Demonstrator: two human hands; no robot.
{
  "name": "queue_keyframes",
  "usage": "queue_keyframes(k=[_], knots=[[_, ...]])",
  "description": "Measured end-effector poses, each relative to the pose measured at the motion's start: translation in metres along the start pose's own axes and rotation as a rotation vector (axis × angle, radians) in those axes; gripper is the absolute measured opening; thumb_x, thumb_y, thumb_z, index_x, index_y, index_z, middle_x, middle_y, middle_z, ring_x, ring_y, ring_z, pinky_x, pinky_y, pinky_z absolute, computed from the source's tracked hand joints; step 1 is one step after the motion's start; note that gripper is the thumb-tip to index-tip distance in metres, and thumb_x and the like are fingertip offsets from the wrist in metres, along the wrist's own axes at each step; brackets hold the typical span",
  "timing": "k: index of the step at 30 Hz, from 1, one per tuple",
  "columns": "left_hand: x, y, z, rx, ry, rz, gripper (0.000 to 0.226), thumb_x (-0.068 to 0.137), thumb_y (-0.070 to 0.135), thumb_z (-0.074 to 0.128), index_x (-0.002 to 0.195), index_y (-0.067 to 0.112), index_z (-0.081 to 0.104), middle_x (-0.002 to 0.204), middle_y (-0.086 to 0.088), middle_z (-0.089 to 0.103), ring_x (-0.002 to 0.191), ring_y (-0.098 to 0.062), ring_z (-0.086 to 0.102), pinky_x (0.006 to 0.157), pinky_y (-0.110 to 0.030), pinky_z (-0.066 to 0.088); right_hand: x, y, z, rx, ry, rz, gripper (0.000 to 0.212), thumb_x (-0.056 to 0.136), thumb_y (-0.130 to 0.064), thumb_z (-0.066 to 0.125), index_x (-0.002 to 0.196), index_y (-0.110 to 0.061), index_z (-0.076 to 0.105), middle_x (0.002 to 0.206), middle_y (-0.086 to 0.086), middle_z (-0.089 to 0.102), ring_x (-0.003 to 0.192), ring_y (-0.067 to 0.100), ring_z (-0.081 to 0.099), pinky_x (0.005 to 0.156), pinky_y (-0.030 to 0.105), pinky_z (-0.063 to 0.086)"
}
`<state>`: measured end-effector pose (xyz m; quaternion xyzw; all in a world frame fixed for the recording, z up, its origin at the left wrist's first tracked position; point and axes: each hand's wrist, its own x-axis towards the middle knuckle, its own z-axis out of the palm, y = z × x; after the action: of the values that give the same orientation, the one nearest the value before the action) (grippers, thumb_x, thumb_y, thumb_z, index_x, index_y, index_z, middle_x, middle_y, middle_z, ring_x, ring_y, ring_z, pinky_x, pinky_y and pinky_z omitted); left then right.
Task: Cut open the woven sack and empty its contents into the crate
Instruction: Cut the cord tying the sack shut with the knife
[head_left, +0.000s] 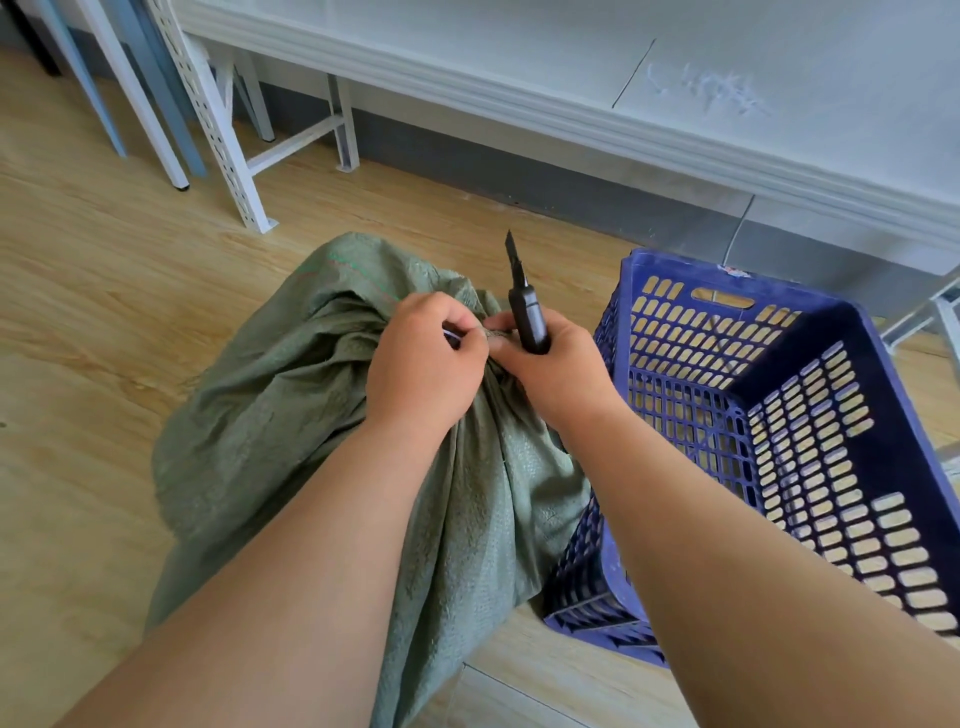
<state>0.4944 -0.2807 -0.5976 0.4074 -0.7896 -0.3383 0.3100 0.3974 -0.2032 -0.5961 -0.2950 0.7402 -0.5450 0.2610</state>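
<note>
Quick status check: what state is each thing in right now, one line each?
Sack: full, neck bunched shut, standing on the floor.
Knife: blade out, pointing up and away.
Crate: empty, tilted, beside the sack.
Left hand: pinching the sack's neck.
Right hand: grip closed round the knife handle, at the neck.

Sack (291, 431) stands on floor (93, 291), centre. Crate (779, 415) just right of sack, touching it low down. Both hands at sack's gathered neck: left hand (423, 358) left of right hand (553, 364), touching. Knife (524, 306) in right hand, blade pointing up and away. Rack legs (228, 130) behind, far left. Wall ledge (571, 124) behind sack and crate.
</note>
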Motion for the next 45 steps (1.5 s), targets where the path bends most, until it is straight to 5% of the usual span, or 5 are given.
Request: queue_keyframes(k=[5,15,29,35,45], knots=[[0.007,0.005,-0.007,-0.150,-0.090,-0.253,0.017,0.066,0.037,0.075,0.066,0.024,0.063,0.063,0.012,0.059,0.059,-0.004,0.053,0.051,-0.023,0.035,-0.008,0.001,0.002,0.197,-0.058,0.060,0.003,0.090,-0.015,0.068,0.092,-0.014,0.067,0.073,0.002,0.057,0.053,0.008,0.042,0.052,0.023,0.037],[0.011,0.006,-0.012,-0.298,-0.256,-0.451,0.009,0.075,0.016,0.071,0.070,0.021,0.066,0.074,0.009,0.061,0.070,-0.004,0.052,0.059,-0.020,0.037,-0.006,0.002,0.000,0.119,-0.121,0.067,0.009,0.084,-0.016,0.075,0.089,-0.014,0.068,0.066,0.000,0.051,0.050,0.011,0.041,0.048,0.025,0.040],[0.003,-0.002,-0.009,-0.147,-0.236,-0.133,0.010,0.080,0.019,0.074,0.076,0.026,0.069,0.079,0.006,0.069,0.071,-0.007,0.062,0.065,-0.018,0.047,-0.010,0.008,0.006,0.203,0.050,0.098,0.008,0.087,-0.012,0.069,0.087,-0.019,0.066,0.070,-0.003,0.057,0.055,0.010,0.049,0.052,0.023,0.045],[0.010,-0.006,-0.002,-0.242,-0.095,-0.256,0.017,0.080,0.021,0.075,0.068,0.030,0.066,0.068,0.017,0.062,0.061,0.006,0.054,0.050,0.001,0.036,-0.015,0.006,-0.004,-0.181,0.176,0.077,0.050,0.094,-0.057,0.040,0.131,-0.024,0.049,0.126,0.005,0.053,0.111,0.020,0.053,0.097,0.039,0.042],[0.013,-0.001,0.008,-0.179,-0.019,-0.197,0.005,0.079,0.019,0.074,0.083,0.024,0.073,0.080,0.003,0.070,0.072,-0.010,0.061,0.069,-0.017,0.041,-0.050,0.012,0.003,-0.381,0.121,0.094,0.029,0.097,-0.051,0.036,0.121,-0.037,0.047,0.098,0.002,0.067,0.089,0.024,0.062,0.074,0.037,0.048]])
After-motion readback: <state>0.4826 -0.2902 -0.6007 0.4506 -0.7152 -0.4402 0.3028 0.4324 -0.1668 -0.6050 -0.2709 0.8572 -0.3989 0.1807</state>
